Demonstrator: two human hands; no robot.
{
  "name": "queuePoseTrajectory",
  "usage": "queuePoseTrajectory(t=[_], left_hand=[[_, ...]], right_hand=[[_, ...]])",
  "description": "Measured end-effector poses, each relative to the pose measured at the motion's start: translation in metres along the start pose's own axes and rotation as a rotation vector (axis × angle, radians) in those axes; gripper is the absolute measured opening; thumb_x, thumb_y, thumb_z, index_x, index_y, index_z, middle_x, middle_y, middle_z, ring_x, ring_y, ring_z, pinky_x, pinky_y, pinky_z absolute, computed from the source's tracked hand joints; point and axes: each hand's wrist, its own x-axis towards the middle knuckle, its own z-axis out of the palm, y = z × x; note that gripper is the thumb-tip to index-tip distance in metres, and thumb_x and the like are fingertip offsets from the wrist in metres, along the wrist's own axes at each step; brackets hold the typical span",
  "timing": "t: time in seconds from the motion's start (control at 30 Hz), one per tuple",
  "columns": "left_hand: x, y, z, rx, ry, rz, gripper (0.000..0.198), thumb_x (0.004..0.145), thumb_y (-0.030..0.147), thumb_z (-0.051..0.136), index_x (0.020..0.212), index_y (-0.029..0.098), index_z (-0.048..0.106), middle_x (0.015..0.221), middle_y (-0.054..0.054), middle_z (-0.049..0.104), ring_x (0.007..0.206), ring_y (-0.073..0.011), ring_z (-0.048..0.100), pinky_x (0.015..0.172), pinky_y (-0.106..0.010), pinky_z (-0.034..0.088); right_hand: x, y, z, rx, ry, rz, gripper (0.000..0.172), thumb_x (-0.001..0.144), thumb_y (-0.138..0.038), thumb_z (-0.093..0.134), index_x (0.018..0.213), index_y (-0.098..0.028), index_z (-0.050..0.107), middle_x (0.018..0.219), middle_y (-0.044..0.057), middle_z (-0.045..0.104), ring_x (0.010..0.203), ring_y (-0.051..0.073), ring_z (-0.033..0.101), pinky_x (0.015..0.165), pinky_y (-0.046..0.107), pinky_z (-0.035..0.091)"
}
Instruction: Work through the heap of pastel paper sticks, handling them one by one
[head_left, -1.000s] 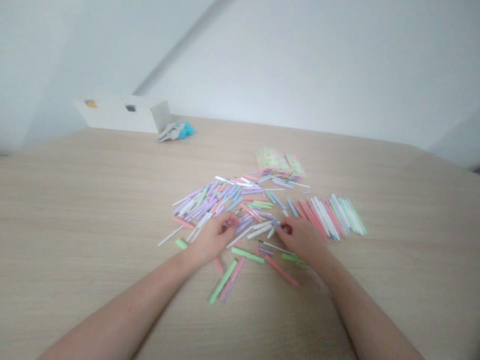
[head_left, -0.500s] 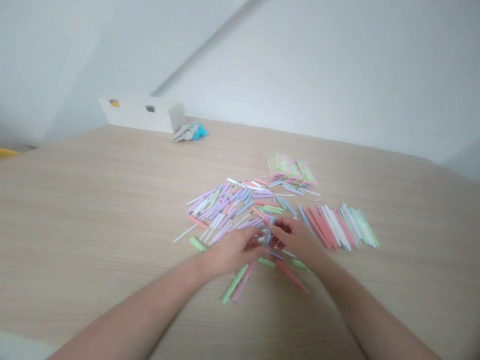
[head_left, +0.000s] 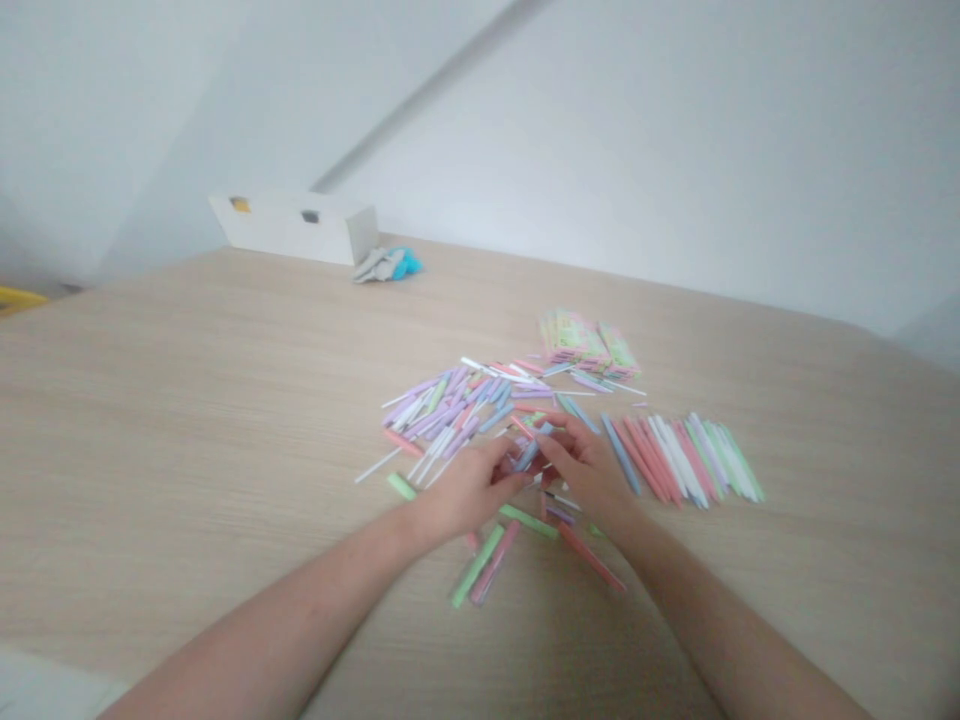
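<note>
Left hand point(head_left: 469, 490) and right hand point(head_left: 585, 470) are together over the desk point(head_left: 187, 400), fingertips nearly meeting around a small bunch of blue, lilac and pink sticks point(head_left: 529, 456); blur hides whether the bunch is actually gripped. Behind and left of the hands is a messy heap of pastel sticks point(head_left: 442, 415), mostly lilac and white, some pink, green and blue, crossing each other. To the right, just beside the right hand, a neater fan of sticks point(head_left: 682, 460) lies roughly parallel in pink, white, lilac and green. A few strays lie below the hands, near the wrists: a green stick point(head_left: 477, 566), a pink stick point(head_left: 495, 562), another green stick point(head_left: 529, 521) and a long pink stick point(head_left: 591, 557). Wrapped packs point(head_left: 589, 343) sit beyond the heap. At the far desk edge are a white box point(head_left: 292, 228) and a grey cloth point(head_left: 371, 265) with a blue item point(head_left: 409, 265) touching it. Something yellow point(head_left: 15, 300) shows off at far left.
</note>
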Motion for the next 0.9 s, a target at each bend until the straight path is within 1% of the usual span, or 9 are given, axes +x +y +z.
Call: queuePoseTrajectory(t=[0.1, 0.17, 0.23, 0.33, 0.47, 0.6, 0.7, 0.83, 0.9], left_hand=[[-0.002, 0.001, 0.001, -0.133, 0.012, 0.05, 0.026, 0.084, 0.027, 0.055, 0.108, 0.018, 0.056, 0.06, 0.007, 0.045, 0.05, -0.0072, 0.041, 0.047, -0.018, 0.031], [-0.003, 0.001, 0.003, -0.23, -0.003, 0.072, 0.033, 0.085, 0.027, 0.054, 0.117, 0.02, 0.053, 0.062, 0.007, 0.046, 0.05, -0.0066, 0.042, 0.046, -0.017, 0.033], [-0.003, -0.001, 0.005, -0.306, -0.026, 0.086, 0.033, 0.086, 0.025, 0.053, 0.118, 0.02, 0.053, 0.067, 0.005, 0.051, 0.051, -0.0065, 0.046, 0.047, -0.016, 0.036], [-0.004, -0.004, 0.007, -0.344, -0.045, 0.102, 0.028, 0.086, 0.024, 0.053, 0.113, 0.019, 0.057, 0.076, 0.001, 0.059, 0.056, -0.0077, 0.054, 0.053, -0.017, 0.044], [-0.006, -0.005, 0.007, -0.287, -0.079, 0.133, 0.024, 0.088, 0.021, 0.048, 0.108, 0.016, 0.061, 0.081, -0.002, 0.063, 0.061, -0.009, 0.06, 0.059, -0.019, 0.049], [-0.009, -0.001, 0.006, -0.217, -0.097, 0.125, 0.026, 0.089, 0.021, 0.048, 0.109, 0.016, 0.063, 0.086, -0.004, 0.067, 0.067, -0.0109, 0.062, 0.062, -0.02, 0.05], [-0.01, 0.002, 0.004, -0.17, -0.098, 0.125, 0.027, 0.089, 0.023, 0.049, 0.11, 0.017, 0.063, 0.087, -0.004, 0.068, 0.07, -0.0119, 0.063, 0.062, -0.02, 0.049], [-0.011, 0.004, 0.002, -0.027, -0.093, 0.231, 0.028, 0.089, 0.023, 0.048, 0.111, 0.016, 0.063, 0.082, -0.005, 0.068, 0.068, -0.0121, 0.061, 0.063, -0.021, 0.048], [-0.012, 0.005, 0.001, 0.04, -0.095, 0.3, 0.029, 0.089, 0.022, 0.047, 0.112, 0.015, 0.063, 0.086, -0.007, 0.069, 0.071, -0.0129, 0.062, 0.067, -0.022, 0.049]], right_hand=[[-0.001, 0.007, -0.005, 0.159, 0.038, 0.024, 0.024, 0.079, -0.036, 0.061, 0.098, -0.021, 0.058, 0.065, -0.003, 0.064, 0.057, 0.012, 0.061, 0.046, 0.02, 0.045], [-0.001, 0.012, -0.008, 0.287, 0.07, 0.07, 0.022, 0.077, -0.036, 0.064, 0.093, -0.02, 0.061, 0.065, -0.004, 0.063, 0.056, 0.01, 0.06, 0.046, 0.019, 0.044], [-0.001, 0.017, -0.009, 0.389, 0.08, 0.124, 0.02, 0.075, -0.035, 0.067, 0.087, -0.019, 0.063, 0.064, -0.004, 0.062, 0.056, 0.009, 0.058, 0.047, 0.018, 0.043], [-0.003, 0.019, -0.009, 0.498, 0.067, 0.186, 0.021, 0.07, -0.034, 0.072, 0.082, -0.018, 0.065, 0.064, -0.003, 0.063, 0.055, 0.008, 0.057, 0.049, 0.019, 0.044], [-0.006, 0.019, -0.008, 0.564, 0.041, 0.227, 0.022, 0.067, -0.033, 0.074, 0.08, -0.018, 0.067, 0.063, -0.003, 0.062, 0.052, 0.008, 0.055, 0.05, 0.02, 0.044], [-0.008, 0.021, -0.01, 0.567, 0.017, 0.223, 0.022, 0.071, -0.033, 0.072, 0.085, -0.017, 0.068, 0.063, -0.002, 0.063, 0.052, 0.009, 0.055, 0.051, 0.02, 0.045], [-0.009, 0.021, -0.01, 0.558, 0.034, 0.226, 0.023, 0.07, -0.034, 0.072, 0.085, -0.018, 0.067, 0.062, -0.002, 0.063, 0.052, 0.009, 0.055, 0.051, 0.021, 0.045], [-0.01, 0.019, -0.008, 0.569, 0.041, 0.246, 0.025, 0.068, -0.035, 0.074, 0.085, -0.017, 0.067, 0.06, -0.002, 0.061, 0.05, 0.01, 0.054, 0.047, 0.021, 0.045], [-0.011, 0.019, -0.007, 0.584, 0.041, 0.255, 0.026, 0.067, -0.034, 0.075, 0.085, -0.017, 0.067, 0.06, -0.002, 0.061, 0.05, 0.009, 0.054, 0.046, 0.02, 0.045]])
